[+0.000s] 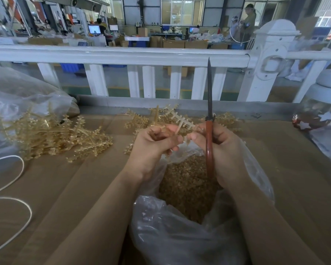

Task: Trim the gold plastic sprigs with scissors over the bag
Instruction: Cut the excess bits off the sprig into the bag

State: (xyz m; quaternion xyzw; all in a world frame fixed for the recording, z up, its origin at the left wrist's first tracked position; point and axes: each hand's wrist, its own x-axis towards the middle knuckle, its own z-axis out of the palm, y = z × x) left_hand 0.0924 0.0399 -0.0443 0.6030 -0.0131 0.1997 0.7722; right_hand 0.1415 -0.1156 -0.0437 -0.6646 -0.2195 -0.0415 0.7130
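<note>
My left hand pinches a gold plastic sprig that sticks up between both hands. My right hand grips red-handled scissors, blades closed and pointing straight up. Thumb and fingertips of my right hand also touch the sprig. Both hands hover over an open clear plastic bag filled with small gold trimmed pieces. A pile of untrimmed gold sprigs lies on the cardboard to the left, and more sprigs lie behind my hands.
Brown cardboard covers the table. A large clear bag sits at far left, a white cord loops at the left edge. A white railing runs behind. A jar with white stars stands at right.
</note>
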